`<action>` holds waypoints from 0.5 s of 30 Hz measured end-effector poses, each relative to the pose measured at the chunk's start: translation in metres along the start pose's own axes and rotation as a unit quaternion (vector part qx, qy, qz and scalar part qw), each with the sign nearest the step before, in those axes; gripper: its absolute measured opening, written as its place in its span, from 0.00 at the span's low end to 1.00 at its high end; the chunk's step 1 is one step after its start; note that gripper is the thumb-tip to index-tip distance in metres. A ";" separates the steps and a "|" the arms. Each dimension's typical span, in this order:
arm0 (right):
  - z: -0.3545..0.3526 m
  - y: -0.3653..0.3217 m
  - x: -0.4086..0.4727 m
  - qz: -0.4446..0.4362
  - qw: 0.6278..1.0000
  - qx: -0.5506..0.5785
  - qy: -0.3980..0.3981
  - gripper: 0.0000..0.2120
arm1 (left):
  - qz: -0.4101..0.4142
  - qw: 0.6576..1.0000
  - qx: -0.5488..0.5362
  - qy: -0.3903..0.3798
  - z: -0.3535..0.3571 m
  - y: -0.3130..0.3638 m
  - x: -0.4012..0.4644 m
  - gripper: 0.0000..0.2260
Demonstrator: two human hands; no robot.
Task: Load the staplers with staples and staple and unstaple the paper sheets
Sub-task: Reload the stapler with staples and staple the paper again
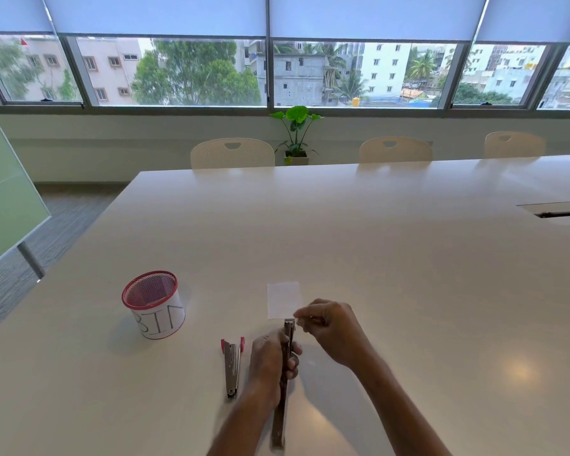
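Stapler [285, 363], dark, opened out, lower centre: left hand [269, 366] wrapped around its middle. Right hand [329, 330] fingers pinched at its front tip, possibly on staples. Rigid metal, grip the body; paper sheets [283, 299] flimsy, on desk [408, 258] just beyond.

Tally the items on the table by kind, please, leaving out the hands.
Staplers: 2, one lying on the table, one held in the left hand
Paper sheets: 1
Mesh bins: 1
Total: 4
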State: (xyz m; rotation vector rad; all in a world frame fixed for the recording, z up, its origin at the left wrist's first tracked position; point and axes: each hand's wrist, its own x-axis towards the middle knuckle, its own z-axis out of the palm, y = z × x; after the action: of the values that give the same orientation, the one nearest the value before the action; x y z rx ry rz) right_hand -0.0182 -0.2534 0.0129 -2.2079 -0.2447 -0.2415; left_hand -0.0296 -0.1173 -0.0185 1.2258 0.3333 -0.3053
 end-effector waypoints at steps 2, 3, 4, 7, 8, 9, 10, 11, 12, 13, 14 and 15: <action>0.001 -0.002 -0.001 0.008 1.000 0.003 -0.003 0.08 | -0.002 1.000 0.009 -0.006 0.000 0.000 0.000 0.11; 0.000 -0.003 -0.002 0.009 1.000 0.006 -0.007 0.08 | -0.003 1.000 0.015 -0.010 0.000 -0.001 0.000 0.11; 0.001 -0.004 -0.002 0.007 1.000 0.004 -0.013 0.08 | -0.005 1.000 0.020 -0.016 -0.001 -0.001 0.000 0.11; 0.002 -0.008 -0.004 0.005 0.999 -0.024 -0.033 0.08 | -0.008 0.999 0.024 -0.045 -0.004 -0.002 0.002 0.09; 0.003 -0.009 -0.004 0.005 0.999 -0.035 -0.037 0.09 | -0.008 0.998 0.023 -0.057 -0.004 -0.002 0.002 0.09; 0.004 -0.010 -0.005 0.004 0.998 -0.044 -0.040 0.09 | -0.006 0.997 0.021 -0.069 -0.005 -0.002 0.002 0.08; 0.005 -0.011 -0.005 0.003 0.998 -0.050 -0.044 0.10 | -0.003 0.997 0.018 -0.080 -0.005 -0.001 0.001 0.08; 0.006 -0.011 -0.005 0.004 0.998 -0.051 -0.049 0.11 | -0.001 0.996 0.016 -0.089 -0.006 -0.001 0.001 0.09; 0.007 -0.012 -0.005 0.005 0.997 -0.051 -0.052 0.11 | 0.000 0.995 0.018 -0.096 -0.006 0.000 0.000 0.09; 0.007 -0.012 -0.005 0.005 0.997 -0.054 -0.055 0.11 | 0.003 0.995 0.022 -0.102 -0.006 0.000 -0.001 0.10; 0.008 -0.012 -0.005 0.005 0.997 -0.060 -0.057 0.11 | 0.007 0.994 0.026 -0.106 -0.006 0.000 -0.001 0.10; 0.009 -0.012 -0.005 0.003 0.996 -0.070 -0.060 0.10 | 0.013 0.994 0.030 -0.108 -0.006 0.000 -0.002 0.09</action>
State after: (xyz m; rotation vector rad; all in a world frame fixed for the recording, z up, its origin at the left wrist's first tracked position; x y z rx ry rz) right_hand -0.0253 -0.2401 0.0153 -2.3649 -0.2936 -0.1258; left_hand -0.0314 -0.1112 -0.0194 1.2416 0.1214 -0.4251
